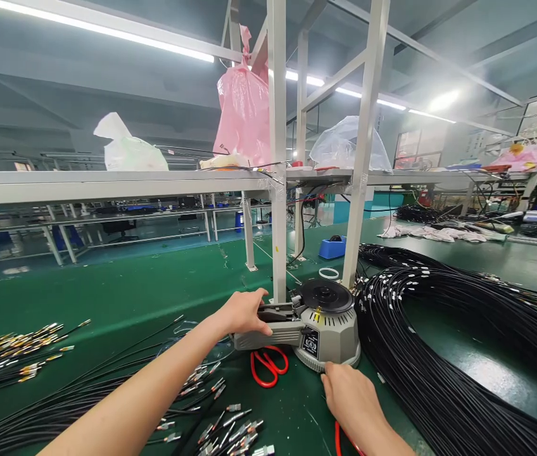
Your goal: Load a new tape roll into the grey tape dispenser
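A grey tape dispenser machine (325, 329) with a black round top stands on the green table (145, 285). My left hand (244, 311) rests on the machine's left arm, fingers curled over its top edge. My right hand (349, 396) touches the machine's base at the front with its fingertips. Red-handled scissors (268, 366) lie partly under the machine's left arm, between my hands.
A large coil of black cables (449, 342) fills the table on the right. Cut black cables with metal ends (221, 430) lie in front, and gold-tipped ones (12, 354) at the left. White frame posts (277, 190) rise just behind the machine. A blue tape dispenser (332, 247) sits further back.
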`<action>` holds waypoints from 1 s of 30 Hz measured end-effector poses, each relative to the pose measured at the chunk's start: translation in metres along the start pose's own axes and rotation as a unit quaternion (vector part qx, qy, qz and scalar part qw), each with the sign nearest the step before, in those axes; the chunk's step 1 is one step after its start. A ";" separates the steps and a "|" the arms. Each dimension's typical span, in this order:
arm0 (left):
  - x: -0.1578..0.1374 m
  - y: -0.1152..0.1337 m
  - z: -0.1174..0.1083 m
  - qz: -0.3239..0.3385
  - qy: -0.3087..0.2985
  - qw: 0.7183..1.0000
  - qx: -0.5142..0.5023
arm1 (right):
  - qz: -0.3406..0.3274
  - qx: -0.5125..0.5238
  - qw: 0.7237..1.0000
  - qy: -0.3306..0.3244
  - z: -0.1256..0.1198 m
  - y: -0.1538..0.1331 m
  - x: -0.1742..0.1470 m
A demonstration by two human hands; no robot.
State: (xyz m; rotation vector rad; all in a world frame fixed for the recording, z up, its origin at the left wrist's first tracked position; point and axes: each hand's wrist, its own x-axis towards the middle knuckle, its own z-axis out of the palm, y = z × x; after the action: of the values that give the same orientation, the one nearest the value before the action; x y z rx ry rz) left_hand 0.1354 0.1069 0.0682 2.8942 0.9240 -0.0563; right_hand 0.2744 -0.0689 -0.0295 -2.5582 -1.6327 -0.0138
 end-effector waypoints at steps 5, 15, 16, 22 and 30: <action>-0.001 -0.002 -0.001 0.000 -0.002 1.000 0.007 | 0.017 0.001 1.000 0.006 -0.003 0.033 -0.005; 0.001 0.001 -0.002 -0.003 -0.001 1.000 0.000 | 0.008 -0.004 1.000 0.007 0.004 0.001 0.002; 0.000 0.001 -0.002 -0.004 0.000 1.000 0.000 | 0.005 -0.002 1.000 0.006 0.004 -0.001 0.002; -0.003 0.001 -0.001 -0.003 0.000 1.000 -0.004 | 0.016 -0.002 1.000 0.018 -0.001 0.030 -0.007; 0.003 0.000 0.002 -0.003 0.009 1.000 -0.008 | -0.001 -0.001 0.999 0.033 0.009 0.005 0.000</action>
State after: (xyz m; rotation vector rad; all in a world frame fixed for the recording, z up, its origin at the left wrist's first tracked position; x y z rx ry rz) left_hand 0.1380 0.1087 0.0661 2.8818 0.9328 -0.0219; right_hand 0.2786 -0.0696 -0.0390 -2.5286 -1.6109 -0.0993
